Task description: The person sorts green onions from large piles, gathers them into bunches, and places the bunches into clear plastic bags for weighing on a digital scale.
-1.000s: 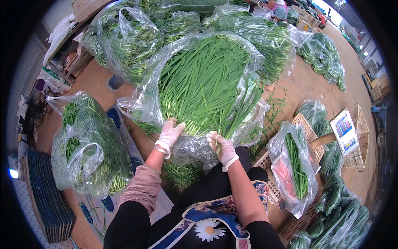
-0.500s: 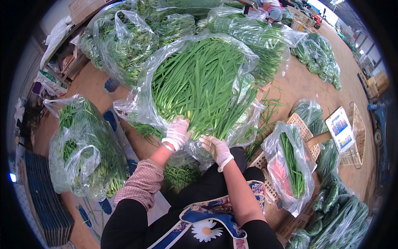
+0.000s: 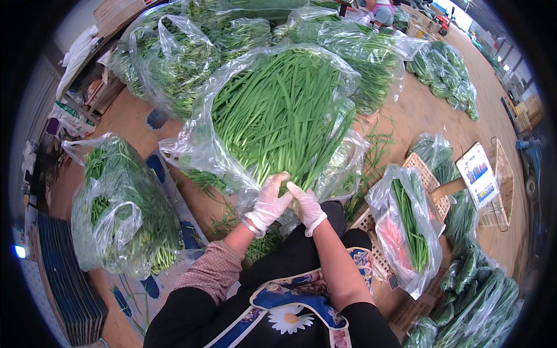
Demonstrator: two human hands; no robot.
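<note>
Greens (image 3: 284,110), one large loose bundle, lie at centre inside one open clear bag (image 3: 200,130), stem ends toward the near side. Gloved hands count two: left hand (image 3: 271,203) and right hand (image 3: 306,209) sit close together at those stem ends, each grip drawn closed around them. To the left: one filled bag (image 3: 130,214) and one stack of dark panels (image 3: 67,278). To the right: one narrower bag (image 3: 409,226) and one white board (image 3: 477,177). Far bags (image 3: 174,69) overlap; their exact count cannot be told.
</note>
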